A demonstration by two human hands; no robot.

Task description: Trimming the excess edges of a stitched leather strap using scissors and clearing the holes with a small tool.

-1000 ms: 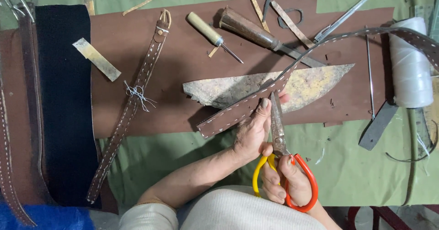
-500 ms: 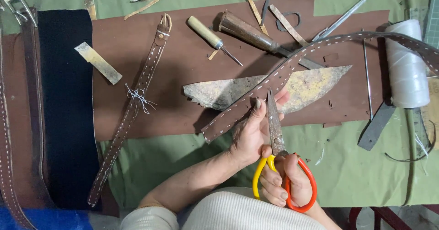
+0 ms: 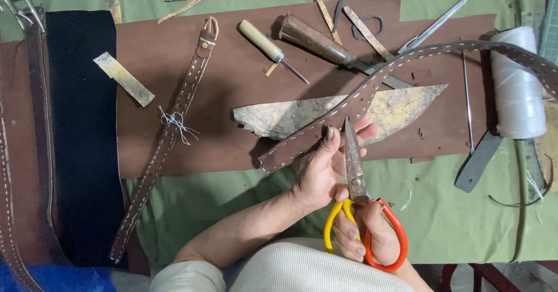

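Two hands busy: left hand (image 3: 321, 173) pinching strap (image 3: 325, 123) just above brown sheet (image 3: 232, 88), right hand (image 3: 366, 234) curled shut in scissors (image 3: 354, 170); best to hold strap tight and snip close beside white stitches.

The scissors (image 3: 354, 170) have dull, rust-pitted metal blades and glossy plastic loops, one yellow, one orange. The strap (image 3: 325, 126) is matt brown leather with pale stitching. Beneath lies a smooth brown leather sheet (image 3: 232, 83) on green cloth (image 3: 453, 210). The thread spool (image 3: 517, 83) looks waxy white.
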